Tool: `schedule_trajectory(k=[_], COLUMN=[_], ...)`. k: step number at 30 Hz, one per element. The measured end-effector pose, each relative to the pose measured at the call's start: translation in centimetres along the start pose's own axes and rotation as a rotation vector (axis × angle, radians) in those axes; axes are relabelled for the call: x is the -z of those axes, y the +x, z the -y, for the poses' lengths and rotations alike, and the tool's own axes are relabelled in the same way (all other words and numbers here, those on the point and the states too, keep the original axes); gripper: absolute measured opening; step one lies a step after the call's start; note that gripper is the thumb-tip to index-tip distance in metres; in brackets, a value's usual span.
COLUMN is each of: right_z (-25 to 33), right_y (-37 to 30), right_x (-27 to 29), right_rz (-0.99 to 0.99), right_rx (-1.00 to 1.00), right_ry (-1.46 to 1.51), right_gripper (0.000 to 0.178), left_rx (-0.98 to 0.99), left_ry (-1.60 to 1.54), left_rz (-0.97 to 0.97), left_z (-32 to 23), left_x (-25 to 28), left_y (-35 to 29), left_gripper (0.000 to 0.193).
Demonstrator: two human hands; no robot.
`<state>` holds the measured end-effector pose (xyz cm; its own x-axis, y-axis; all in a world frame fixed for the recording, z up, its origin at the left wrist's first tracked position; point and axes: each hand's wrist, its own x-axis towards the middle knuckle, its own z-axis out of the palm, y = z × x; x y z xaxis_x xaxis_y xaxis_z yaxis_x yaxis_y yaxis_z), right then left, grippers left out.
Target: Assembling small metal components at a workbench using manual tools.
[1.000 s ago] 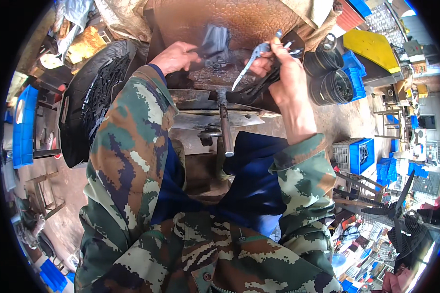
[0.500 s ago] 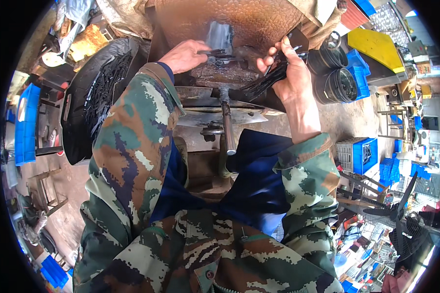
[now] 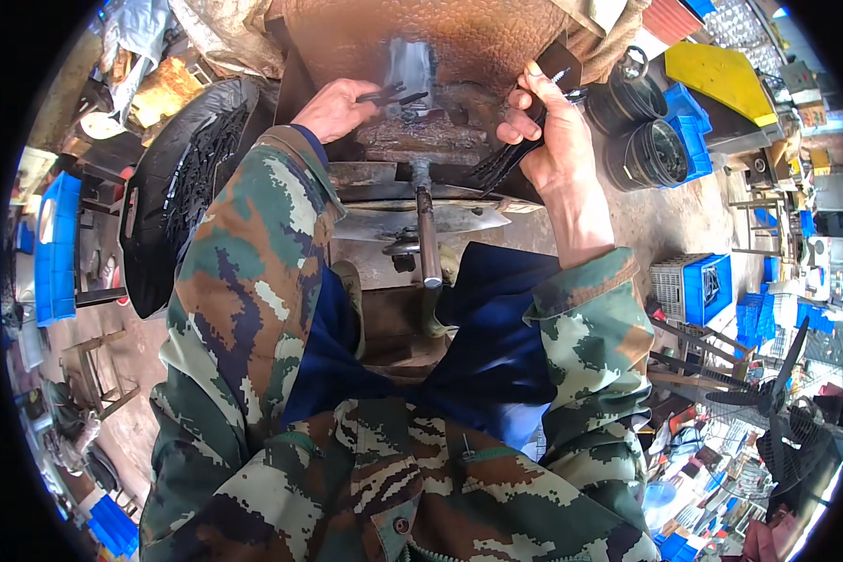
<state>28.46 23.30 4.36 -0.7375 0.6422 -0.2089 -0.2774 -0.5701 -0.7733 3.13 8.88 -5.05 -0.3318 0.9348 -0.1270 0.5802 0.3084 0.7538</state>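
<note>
My left hand (image 3: 335, 110) pinches a few thin dark metal rods (image 3: 380, 95). Their ends point right, in front of a pale grey, blurred wheel-like part (image 3: 409, 64) of the machine. My right hand (image 3: 554, 136), palm up, is closed around a bundle of similar dark rods (image 3: 498, 170), which fan out toward the lower left. One shinier rod (image 3: 560, 75) sticks up by the right thumb and forefinger. Between my hands lies a rough, crusted metal rest (image 3: 426, 142). A metal bar (image 3: 428, 239) runs from it toward my knees.
A black basin (image 3: 140, 225) holding many dark rods (image 3: 197, 169) stands left. Two black buckets (image 3: 648, 161) and a blue crate (image 3: 691, 145) are at right. A brown, stained metal hood (image 3: 496, 37) rises behind the wheel. A fan (image 3: 773, 403) stands at lower right.
My left hand and its rods have shifted slightly left. The right-hand bundle has turned a little, its loose ends now steeper. The whole view has moved slightly.
</note>
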Motion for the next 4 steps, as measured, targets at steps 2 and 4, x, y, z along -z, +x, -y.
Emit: schedule_trajectory(k=[2, 4], right_z=[-0.1, -0.2], right_y=[0.1, 0.2], right_x=[-0.2, -0.5], right_rz=[0.007, -0.007], right_rx=[-0.006, -0.002], right_ry=[-0.008, -0.023], right_gripper=[0.013, 0.013], left_rx=[-0.044, -0.225], left_ry=[0.007, 0.090], left_rz=[-0.018, -0.106], left_z=[0.2, 1.1], left_x=[0.1, -0.1], left_y=[-0.4, 0.0], left_gripper=[0.036, 0.039])
